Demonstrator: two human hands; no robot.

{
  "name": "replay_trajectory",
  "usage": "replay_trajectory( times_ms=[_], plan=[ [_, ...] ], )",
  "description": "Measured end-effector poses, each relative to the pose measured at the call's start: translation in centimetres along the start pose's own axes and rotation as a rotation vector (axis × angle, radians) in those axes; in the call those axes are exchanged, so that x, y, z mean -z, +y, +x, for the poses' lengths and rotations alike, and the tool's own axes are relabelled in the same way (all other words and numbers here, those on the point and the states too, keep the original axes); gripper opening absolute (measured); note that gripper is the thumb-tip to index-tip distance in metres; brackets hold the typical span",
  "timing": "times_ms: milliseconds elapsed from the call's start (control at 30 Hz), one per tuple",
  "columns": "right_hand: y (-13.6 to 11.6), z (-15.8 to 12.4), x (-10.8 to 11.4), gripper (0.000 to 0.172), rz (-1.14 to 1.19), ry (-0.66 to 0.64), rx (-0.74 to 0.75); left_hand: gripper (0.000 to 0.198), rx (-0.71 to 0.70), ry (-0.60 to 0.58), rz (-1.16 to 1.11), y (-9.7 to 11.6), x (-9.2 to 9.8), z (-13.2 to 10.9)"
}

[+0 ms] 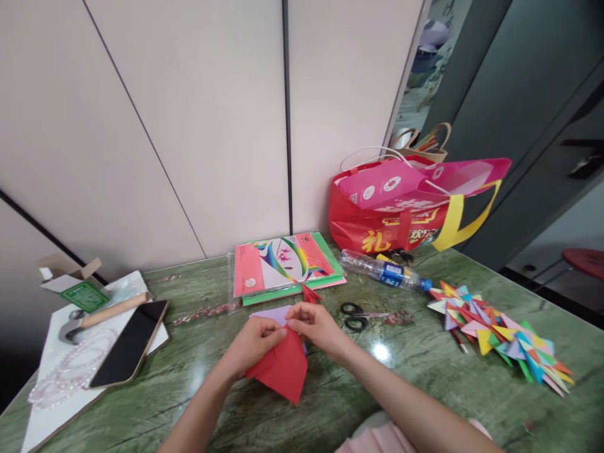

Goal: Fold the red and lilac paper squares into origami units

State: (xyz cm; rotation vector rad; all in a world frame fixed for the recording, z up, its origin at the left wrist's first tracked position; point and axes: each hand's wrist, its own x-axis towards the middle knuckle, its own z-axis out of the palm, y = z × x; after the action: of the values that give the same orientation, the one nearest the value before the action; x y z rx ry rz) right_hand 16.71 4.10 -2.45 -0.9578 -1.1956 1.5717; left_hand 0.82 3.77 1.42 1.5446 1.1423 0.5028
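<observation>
A red sheet of paper [283,368], partly folded, is pinched at its top edge by both hands above the table. My left hand [257,345] is closed on its upper left, thumb on top. My right hand [315,324] pinches the top corner close beside the left fingertips. Just behind the hands lies a light purple sheet [268,313], partly covered by them. A small folded red paper piece [311,294] rests beyond my right hand. To the right of that hand are scissors [357,316] with black handles.
Behind are packs of coloured paper [283,264], a plastic bottle [382,269] and a red bag [368,214]. Colourful folded-paper shapes [500,333] lie at right. At left are a phone [129,343], a hammer [113,309], a bead string [70,371] and a small box [82,294].
</observation>
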Motion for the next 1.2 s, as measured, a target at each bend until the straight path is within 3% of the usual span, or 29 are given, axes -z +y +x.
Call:
replay_trajectory(
  times_ms=[133,233,333,533,833,967,1200],
  plan=[
    [0.0,0.1,0.1,0.02,-0.012,0.066,0.003,0.033,0.009,0.051,-0.098,0.3,0.3,-0.1],
    [-0.1,0.2,0.2,0.021,0.018,0.124,0.0,0.033,0.027,0.166,-0.208,0.6,0.7,-0.1],
    [-0.1,0.3,0.3,0.023,0.097,0.19,-0.01,0.04,0.01,0.275,-0.382,0.8,1.1,0.0],
    [-0.1,0.6,0.4,0.028,0.27,0.307,-0.021,0.057,-0.078,0.368,-0.61,0.7,0.9,0.1],
    [0.2,1.1,0.8,0.028,0.417,0.386,-0.001,0.068,-0.185,0.315,-0.634,0.9,0.5,0.1],
    [0.3,1.2,0.9,0.028,0.451,0.411,-0.002,0.06,-0.22,0.274,-0.604,1.0,0.3,0.0],
    [0.0,0.7,0.7,0.033,0.425,0.333,-0.02,0.052,-0.11,0.25,-0.484,0.9,0.3,-0.1]
  ],
)
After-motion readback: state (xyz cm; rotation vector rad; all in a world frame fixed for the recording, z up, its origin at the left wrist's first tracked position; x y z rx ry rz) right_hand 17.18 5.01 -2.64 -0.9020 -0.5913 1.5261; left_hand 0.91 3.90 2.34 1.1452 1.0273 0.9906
